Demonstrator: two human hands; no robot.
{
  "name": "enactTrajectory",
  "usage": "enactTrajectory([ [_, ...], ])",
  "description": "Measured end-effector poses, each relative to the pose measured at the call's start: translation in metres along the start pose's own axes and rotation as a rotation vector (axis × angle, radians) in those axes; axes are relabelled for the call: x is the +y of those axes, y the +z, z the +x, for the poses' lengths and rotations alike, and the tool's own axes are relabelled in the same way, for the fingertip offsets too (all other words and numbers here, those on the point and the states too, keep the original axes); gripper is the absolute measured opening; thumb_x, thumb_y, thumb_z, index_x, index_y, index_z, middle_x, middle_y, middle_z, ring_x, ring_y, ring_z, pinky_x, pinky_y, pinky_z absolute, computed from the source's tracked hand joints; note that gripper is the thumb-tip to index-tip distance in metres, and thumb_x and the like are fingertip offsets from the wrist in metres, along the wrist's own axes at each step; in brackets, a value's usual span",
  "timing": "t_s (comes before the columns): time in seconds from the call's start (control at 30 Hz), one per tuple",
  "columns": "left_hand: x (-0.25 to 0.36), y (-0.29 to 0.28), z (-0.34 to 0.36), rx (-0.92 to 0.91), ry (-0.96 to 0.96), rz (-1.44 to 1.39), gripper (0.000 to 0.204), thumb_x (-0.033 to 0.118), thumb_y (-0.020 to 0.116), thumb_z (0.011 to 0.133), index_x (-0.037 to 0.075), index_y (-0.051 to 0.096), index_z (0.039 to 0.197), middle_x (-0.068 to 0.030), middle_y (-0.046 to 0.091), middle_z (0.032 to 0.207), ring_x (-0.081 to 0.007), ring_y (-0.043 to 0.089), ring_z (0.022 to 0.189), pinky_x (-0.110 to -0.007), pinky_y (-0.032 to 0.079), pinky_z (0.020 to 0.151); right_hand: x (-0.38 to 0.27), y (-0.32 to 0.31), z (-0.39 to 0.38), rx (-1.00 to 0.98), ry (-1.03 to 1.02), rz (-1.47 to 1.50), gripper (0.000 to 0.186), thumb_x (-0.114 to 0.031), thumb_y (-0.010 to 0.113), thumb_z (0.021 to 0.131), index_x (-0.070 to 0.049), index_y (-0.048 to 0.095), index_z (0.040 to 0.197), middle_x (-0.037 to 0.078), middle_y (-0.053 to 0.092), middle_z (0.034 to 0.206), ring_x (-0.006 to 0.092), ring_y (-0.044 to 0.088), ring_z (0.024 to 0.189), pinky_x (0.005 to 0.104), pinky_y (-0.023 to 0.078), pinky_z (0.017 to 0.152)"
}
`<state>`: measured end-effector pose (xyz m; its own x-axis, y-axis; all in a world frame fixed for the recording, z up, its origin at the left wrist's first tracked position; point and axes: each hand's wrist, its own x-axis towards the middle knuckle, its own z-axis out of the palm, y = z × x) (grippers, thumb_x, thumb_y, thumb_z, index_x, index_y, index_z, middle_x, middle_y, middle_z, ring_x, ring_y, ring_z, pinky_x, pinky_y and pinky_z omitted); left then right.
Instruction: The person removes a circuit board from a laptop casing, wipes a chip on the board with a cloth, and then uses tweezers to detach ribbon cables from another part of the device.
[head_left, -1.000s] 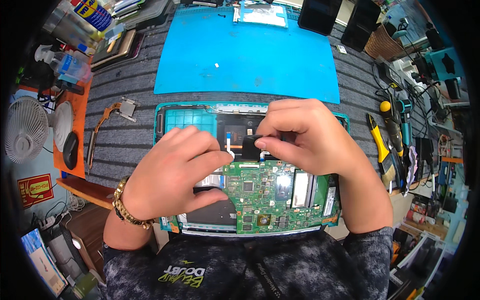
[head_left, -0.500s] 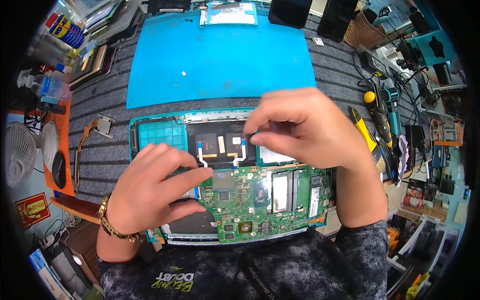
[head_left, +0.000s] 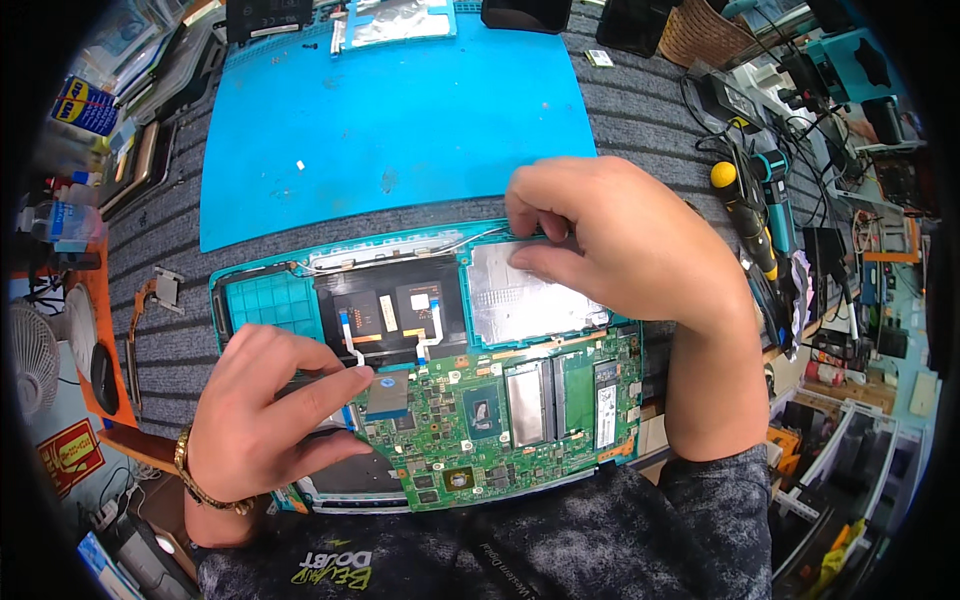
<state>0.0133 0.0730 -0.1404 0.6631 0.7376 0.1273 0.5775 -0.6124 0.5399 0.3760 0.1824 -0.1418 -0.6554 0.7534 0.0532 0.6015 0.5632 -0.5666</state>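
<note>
A teal laptop base [head_left: 265, 300] lies in front of me with a green motherboard [head_left: 480, 455] in its near part. My left hand [head_left: 265, 415] is at the board's left edge, thumb and forefinger apart. A wide grey ribbon cable [head_left: 387, 393] with a blue end lies beside the forefinger tip. Over the far right of the base, my right hand [head_left: 610, 240] has its fingers curled at a thin cable [head_left: 465, 241] that runs along the far edge. Below that hand is a silver panel [head_left: 510, 300]. Two white flat cables [head_left: 434, 330] stand over the black touchpad section [head_left: 370, 290].
A blue work mat [head_left: 400, 120] lies beyond the laptop on a grey ribbed surface. A copper heat pipe [head_left: 140, 310] sits to the left, near a fan [head_left: 35, 340]. Screwdrivers and other tools [head_left: 755, 220] lie at the right. A wicker basket [head_left: 705, 35] stands farther back.
My right hand has moved right along the laptop's far edge, uncovering the silver panel. My left hand stays by the board's left edge. The whole view has shifted.
</note>
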Motion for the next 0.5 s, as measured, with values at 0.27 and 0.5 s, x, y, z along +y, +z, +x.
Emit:
enactTrajectory([
  [0.27, 0.0028, -0.0037, 0.0028, -0.015, -0.004, -0.029, 0.070, 0.031, 0.105, 0.069, 0.010, 0.086, 0.133, -0.0073, 0.076, 0.113, -0.0298, 0.070, 0.095, -0.046, 0.049, 0.082, 0.0018, 0.0018, 0.0030, 0.009, -0.002, 0.006, 0.021, -0.007, 0.090, 0.089, -0.003, 0.073, 0.099, 0.014, 0.065, 0.079, 0.0334, 0.064, 0.071, 0.0455, 0.051, 0.067],
  [0.5, 0.0043, -0.0038, 0.0034, -0.009, -0.015, -0.025, 0.071, 0.029, 0.105, 0.067, 0.009, 0.087, 0.132, -0.0076, 0.075, 0.112, -0.0299, 0.070, 0.095, -0.046, 0.049, 0.082, 0.0013, 0.0038, 0.0035, 0.015, 0.013, 0.002, 0.020, -0.006, 0.090, 0.089, -0.003, 0.073, 0.100, 0.014, 0.066, 0.079, 0.0329, 0.065, 0.071, 0.0455, 0.051, 0.067],
])
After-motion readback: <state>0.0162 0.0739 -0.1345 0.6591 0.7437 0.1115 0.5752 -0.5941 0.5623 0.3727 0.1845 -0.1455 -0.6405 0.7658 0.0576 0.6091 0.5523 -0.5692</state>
